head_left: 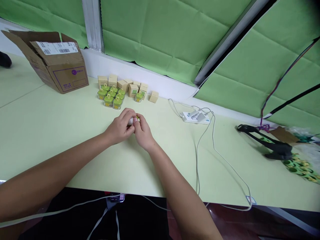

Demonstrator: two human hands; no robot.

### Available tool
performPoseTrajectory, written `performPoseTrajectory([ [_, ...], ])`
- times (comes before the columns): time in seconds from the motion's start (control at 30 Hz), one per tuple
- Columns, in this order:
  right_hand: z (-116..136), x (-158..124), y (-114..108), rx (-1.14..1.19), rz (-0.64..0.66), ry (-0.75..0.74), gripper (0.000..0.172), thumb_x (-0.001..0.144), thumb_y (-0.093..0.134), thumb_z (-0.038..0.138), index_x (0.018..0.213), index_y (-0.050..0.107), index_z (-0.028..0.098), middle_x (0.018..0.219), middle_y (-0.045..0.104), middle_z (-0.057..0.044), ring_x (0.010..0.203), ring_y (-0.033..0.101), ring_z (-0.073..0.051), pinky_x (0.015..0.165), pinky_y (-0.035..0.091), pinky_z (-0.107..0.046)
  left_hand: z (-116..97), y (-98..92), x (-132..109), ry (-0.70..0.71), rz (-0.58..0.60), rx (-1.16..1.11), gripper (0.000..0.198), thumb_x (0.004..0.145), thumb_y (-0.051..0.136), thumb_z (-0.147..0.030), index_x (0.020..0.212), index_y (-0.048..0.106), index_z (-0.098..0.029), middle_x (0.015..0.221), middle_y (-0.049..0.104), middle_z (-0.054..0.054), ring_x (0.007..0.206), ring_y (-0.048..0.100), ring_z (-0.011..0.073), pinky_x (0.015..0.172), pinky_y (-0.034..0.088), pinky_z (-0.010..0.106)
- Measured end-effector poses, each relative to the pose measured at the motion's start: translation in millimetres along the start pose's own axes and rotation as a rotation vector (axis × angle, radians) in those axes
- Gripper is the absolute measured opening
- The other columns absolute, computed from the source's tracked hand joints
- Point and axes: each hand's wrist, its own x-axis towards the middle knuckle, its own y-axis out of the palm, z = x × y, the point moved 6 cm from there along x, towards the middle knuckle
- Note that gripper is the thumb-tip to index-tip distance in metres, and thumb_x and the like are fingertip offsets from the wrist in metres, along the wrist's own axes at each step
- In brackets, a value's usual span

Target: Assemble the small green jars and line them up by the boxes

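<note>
Both my hands meet over the pale green table, a little in front of a cluster of small items. My left hand and my right hand have their fingers curled around a small whitish and green object, mostly hidden between them. Just beyond sit several green-lidded clear cubes packed together. Behind them stand several small tan cardboard boxes, with one tan box apart on the right.
An open brown carton stands at the back left. A white power strip with trailing cables lies right of centre. A black tool and patterned green tape lie at the far right. Green fabric hangs behind.
</note>
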Motion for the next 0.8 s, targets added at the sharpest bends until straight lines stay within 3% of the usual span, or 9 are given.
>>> performPoseTrajectory([
  [0.23, 3, 1, 0, -0.008, -0.015, 0.011, 0.03, 0.095, 0.056, 0.048, 0.113, 0.06, 0.024, 0.106, 0.069, -0.004, 0.098, 0.065, -0.021, 0.096, 0.054, -0.04, -3, 3.7, -1, 0.025, -0.007, 0.067, 0.033, 0.083, 0.048, -0.011, 0.115, 0.051, -0.021, 0.119, 0.059, 0.012, 0.108, 0.063, 0.0254, 0.078, 0.055, 0.035],
  [0.5, 2, 4, -8, 0.345, 0.101, 0.245, 0.035, 0.078, 0.07, 0.033, 0.111, 0.062, 0.023, 0.075, 0.062, 0.006, 0.071, 0.064, -0.014, 0.083, 0.06, -0.034, -7, 4.8, 1, 0.045, 0.093, 0.028, 0.043, 0.088, 0.052, -0.012, 0.13, 0.055, -0.02, 0.13, 0.06, 0.012, 0.114, 0.065, 0.0244, 0.087, 0.058, 0.035],
  [0.67, 3, 5, -14, 0.338, 0.114, 0.233, 0.042, 0.068, 0.073, 0.023, 0.108, 0.063, 0.022, 0.08, 0.07, 0.004, 0.075, 0.069, -0.014, 0.083, 0.06, -0.034, -9, 4.2, -1, 0.1, 0.203, -0.039, 0.047, 0.092, 0.051, -0.013, 0.139, 0.056, -0.02, 0.141, 0.058, 0.013, 0.119, 0.064, 0.0234, 0.093, 0.057, 0.034],
  [0.8, 4, 5, -15, 0.343, 0.182, 0.228, 0.042, 0.067, 0.076, 0.024, 0.108, 0.065, 0.022, 0.083, 0.071, 0.003, 0.076, 0.07, -0.015, 0.086, 0.06, -0.036, -7, 1.9, -2, 0.046, 0.303, -0.115, 0.05, 0.095, 0.05, -0.014, 0.143, 0.055, -0.026, 0.145, 0.056, 0.01, 0.108, 0.067, 0.0183, 0.08, 0.058, 0.027],
])
